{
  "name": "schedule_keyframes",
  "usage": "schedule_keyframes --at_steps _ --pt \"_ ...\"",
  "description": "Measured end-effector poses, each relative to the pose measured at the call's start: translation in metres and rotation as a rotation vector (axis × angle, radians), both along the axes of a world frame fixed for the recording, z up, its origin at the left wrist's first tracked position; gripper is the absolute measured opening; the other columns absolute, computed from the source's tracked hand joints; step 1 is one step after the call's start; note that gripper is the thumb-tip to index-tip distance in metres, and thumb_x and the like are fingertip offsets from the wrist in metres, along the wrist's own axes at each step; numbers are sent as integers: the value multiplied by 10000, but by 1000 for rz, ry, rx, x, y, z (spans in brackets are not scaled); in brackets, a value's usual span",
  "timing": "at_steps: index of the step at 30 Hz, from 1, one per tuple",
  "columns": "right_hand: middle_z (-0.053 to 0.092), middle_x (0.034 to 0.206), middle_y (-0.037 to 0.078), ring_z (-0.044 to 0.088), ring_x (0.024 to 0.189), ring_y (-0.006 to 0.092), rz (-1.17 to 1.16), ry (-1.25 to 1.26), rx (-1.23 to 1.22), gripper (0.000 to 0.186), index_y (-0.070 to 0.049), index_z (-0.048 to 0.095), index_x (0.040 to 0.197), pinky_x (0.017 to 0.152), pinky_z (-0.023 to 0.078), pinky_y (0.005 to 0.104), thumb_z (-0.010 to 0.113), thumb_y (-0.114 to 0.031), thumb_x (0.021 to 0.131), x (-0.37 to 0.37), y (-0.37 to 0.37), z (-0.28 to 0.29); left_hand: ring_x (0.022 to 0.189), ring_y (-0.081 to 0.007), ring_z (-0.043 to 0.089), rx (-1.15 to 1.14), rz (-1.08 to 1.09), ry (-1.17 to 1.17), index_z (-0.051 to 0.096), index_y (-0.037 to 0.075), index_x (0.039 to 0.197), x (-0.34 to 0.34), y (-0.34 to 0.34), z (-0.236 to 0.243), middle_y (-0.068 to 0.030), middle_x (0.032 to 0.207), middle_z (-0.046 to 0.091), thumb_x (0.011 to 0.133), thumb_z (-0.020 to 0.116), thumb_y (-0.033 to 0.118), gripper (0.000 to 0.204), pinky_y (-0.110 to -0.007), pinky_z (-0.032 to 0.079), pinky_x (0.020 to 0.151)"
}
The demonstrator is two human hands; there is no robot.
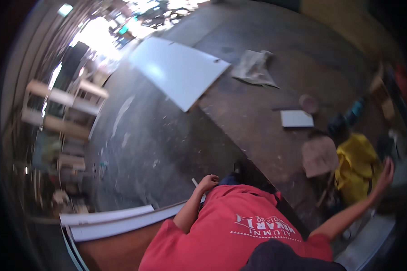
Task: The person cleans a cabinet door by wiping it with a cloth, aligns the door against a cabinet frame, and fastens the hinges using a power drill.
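My left hand (208, 182) is low in front of me beside my red shirt, its fingers curled inward; what they hold, if anything, is hidden. A thin white strip (195, 182) shows beside that wrist, and I cannot tell whether the hand touches it. My right hand (384, 177) reaches out to the far right with its fingers stretched, holding nothing that I can see. Just left of it is a bright yellow cloth or bag (356, 165). A stool with a worn pinkish top (319, 156) stands beside the yellow thing.
A large white panel (181, 67) lies ahead, with a crumpled pale sack (256, 67) to its right. On the floor are a small white board (297, 119) and a round object (309, 103). Long white-edged boards (122, 221) lie at my lower left. Wooden frames (61, 108) stand far left.
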State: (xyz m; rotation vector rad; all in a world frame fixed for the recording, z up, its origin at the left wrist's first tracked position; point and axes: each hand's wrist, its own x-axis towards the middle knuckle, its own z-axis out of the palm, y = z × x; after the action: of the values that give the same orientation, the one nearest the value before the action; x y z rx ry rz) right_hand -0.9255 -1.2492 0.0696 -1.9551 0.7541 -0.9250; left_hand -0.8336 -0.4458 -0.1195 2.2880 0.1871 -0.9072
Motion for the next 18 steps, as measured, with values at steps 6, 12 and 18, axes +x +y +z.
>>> schedule_keyframes --at_steps 6,12,18 --pt "611 1007 87 563 912 162 218 -117 -175 302 28 601 1073 850 437 291 499 -253 1035 18 218 94 942 -221 698 86 177 27 734 78 1096 -25 64 -87 -120 1016 737 731 678 195 387 -339 535 866" --pt "568 844 51 513 775 136 670 -347 126 258 -8 572 873 721 412 274 484 -202 1018 113 424 109 963 -262 699 -69 313 50 764 107 1018 -31 101 -143 -135 1030 733 738 694 266 330 -357 533 898" --pt "599 809 7 555 764 80 1077 127 182 90 -16 630 954 694 449 228 589 -96 962 217 650 82 740 -175 693 -150 587 -67 754 92 951 -16 231 -168 -86 832 724 743 679 145 227 -329 558 692"
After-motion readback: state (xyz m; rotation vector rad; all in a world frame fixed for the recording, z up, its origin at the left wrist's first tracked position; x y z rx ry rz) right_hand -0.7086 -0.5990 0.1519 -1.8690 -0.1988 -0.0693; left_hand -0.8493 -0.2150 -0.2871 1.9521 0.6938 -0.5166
